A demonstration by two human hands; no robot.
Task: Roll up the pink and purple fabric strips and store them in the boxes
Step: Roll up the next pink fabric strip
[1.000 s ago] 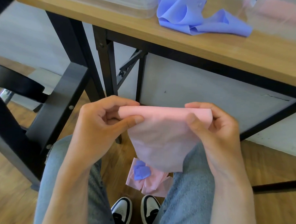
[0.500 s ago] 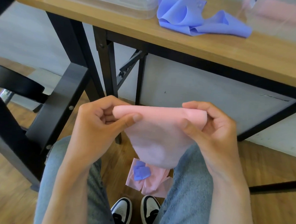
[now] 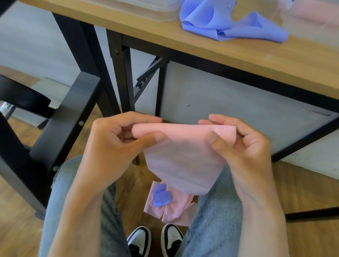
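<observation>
I hold a pink fabric strip [image 3: 183, 148] above my lap, its top edge turned into a short roll. My left hand [image 3: 116, 145] pinches the roll's left end between thumb and fingers. My right hand [image 3: 242, 148] pinches the right end the same way. The loose tail of the strip hangs down between my knees to a heap of pink fabric [image 3: 170, 211] on the floor, with a small purple piece [image 3: 161, 196] lying on it. A crumpled purple strip [image 3: 219, 19] lies on the wooden table [image 3: 247, 55]. A clear box [image 3: 116, 1] stands at the table's back left.
Another clear box [image 3: 319, 20] with pink inside stands at the table's back right. Black table legs [image 3: 124, 73] and a black chair [image 3: 34, 109] stand to my left. My jeans-clad knees and black-and-white shoes [image 3: 154, 243] are below, on the wooden floor.
The roll at the strip's top has turned a little further and shifted slightly left. The hanging tail is a bit shorter. Both hands keep their pinch.
</observation>
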